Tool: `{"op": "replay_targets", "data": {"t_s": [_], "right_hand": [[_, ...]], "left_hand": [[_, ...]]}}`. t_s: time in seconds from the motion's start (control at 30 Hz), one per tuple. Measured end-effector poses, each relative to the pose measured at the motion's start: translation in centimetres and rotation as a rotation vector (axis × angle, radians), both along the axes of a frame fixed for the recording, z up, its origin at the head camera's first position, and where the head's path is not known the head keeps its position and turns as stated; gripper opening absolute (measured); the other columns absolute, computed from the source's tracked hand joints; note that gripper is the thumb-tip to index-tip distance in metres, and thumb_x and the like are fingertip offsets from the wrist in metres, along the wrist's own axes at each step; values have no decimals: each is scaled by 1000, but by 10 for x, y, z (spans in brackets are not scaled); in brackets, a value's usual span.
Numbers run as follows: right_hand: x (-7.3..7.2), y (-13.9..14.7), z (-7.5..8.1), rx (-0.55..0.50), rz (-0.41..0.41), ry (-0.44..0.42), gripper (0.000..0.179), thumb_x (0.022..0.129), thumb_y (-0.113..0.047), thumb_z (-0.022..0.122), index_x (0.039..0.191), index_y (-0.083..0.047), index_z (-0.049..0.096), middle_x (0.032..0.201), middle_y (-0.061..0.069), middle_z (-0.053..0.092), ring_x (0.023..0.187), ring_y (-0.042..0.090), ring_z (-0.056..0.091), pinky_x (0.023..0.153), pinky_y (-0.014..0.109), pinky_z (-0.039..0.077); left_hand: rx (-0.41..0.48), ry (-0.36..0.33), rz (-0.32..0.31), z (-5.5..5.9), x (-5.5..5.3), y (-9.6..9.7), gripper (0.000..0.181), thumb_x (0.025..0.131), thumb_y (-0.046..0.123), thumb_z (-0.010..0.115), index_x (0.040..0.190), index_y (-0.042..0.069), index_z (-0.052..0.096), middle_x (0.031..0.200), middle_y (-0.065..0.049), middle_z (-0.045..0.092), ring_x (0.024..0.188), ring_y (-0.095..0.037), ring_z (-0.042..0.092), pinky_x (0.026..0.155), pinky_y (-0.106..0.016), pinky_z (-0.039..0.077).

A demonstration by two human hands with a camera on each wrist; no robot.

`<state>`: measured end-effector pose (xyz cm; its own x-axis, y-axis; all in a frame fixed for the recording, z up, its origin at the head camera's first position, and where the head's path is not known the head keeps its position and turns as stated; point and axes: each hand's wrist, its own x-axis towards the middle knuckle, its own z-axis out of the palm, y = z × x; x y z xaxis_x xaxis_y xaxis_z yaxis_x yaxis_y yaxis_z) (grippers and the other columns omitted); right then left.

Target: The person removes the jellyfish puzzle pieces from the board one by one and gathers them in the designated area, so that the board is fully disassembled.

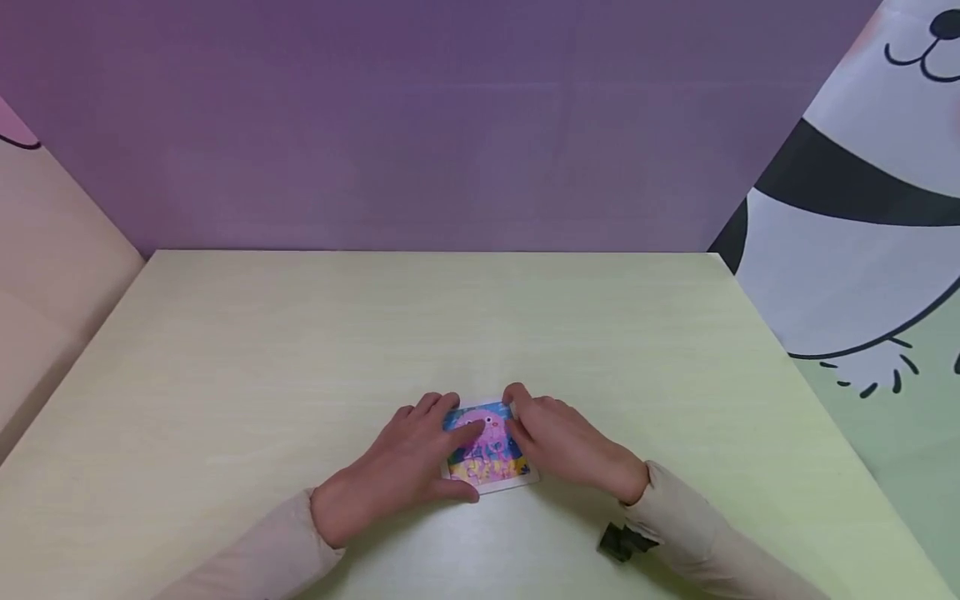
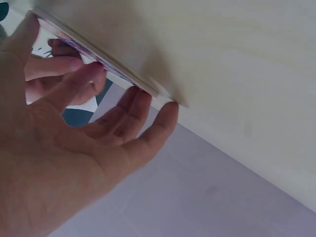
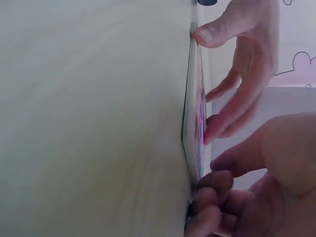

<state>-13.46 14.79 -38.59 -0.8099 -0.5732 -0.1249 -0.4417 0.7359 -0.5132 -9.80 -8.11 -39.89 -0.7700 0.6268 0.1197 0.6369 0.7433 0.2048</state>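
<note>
A small square jigsaw puzzle (image 1: pixel 491 458) lies on the table in the head view, with a pink sea creature on a blue and yellow picture inside a white border. My left hand (image 1: pixel 401 458) spans its left side: the thumb is at the near edge, the index finger presses on the picture, and the other fingers rest by the far left corner. My right hand (image 1: pixel 566 442) holds the far right corner between thumb and curled fingers. In the right wrist view, the puzzle's edge (image 3: pixel 190 108) is seen side-on. Fingers hide parts of the picture.
The pale wooden table (image 1: pixel 300 333) reaches back to a purple wall (image 1: pixel 450 125). A small black object (image 1: pixel 622 542) is at the right sleeve's cuff. A panel with a cartoon animal (image 1: pixel 862 267) stands along the right side, and a pale panel (image 1: pixel 52 275) on the left.
</note>
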Motion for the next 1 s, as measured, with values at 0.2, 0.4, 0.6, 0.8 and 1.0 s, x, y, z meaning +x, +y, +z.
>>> {"op": "replay_targets", "data": {"t_s": [0.2,0.4,0.6,0.8,1.0], "right_hand": [[-3,4,-5,-47,-24,-96,15,104,-9,46,117,-2,44,66,0,46,54,10,42,49,23,32],[-13,11,-5,-127,-79,-221,14,104,-8,42,114,-1,48,66,-1,39,55,12,36,53,24,30],[-16,14,-4,-183,-70,-246,12,104,-11,46,108,-3,53,68,-1,42,57,13,38,54,24,30],[-15,8,-5,-123,-78,-118,24,100,-10,56,122,-1,60,63,-3,50,54,10,43,51,23,34],[-6,-1,0,11,-43,-4,37,96,-9,65,130,4,63,53,-4,46,45,7,39,44,20,30]], "left_hand": [[0,11,17,-1,3,3,80,74,63,78,138,22,57,129,-11,52,120,-26,48,79,-41,49],[-11,-34,25,1,2,4,83,73,63,79,141,22,56,135,-10,51,125,-24,47,80,-41,45],[-35,-41,28,2,1,4,82,73,64,78,141,23,57,137,-10,50,126,-25,46,81,-41,45],[-28,-29,20,1,1,3,80,75,65,76,140,22,57,139,-11,49,127,-26,45,85,-44,45],[-30,-3,16,0,2,2,84,75,65,76,141,17,56,138,-11,49,125,-26,45,85,-45,45]]}}
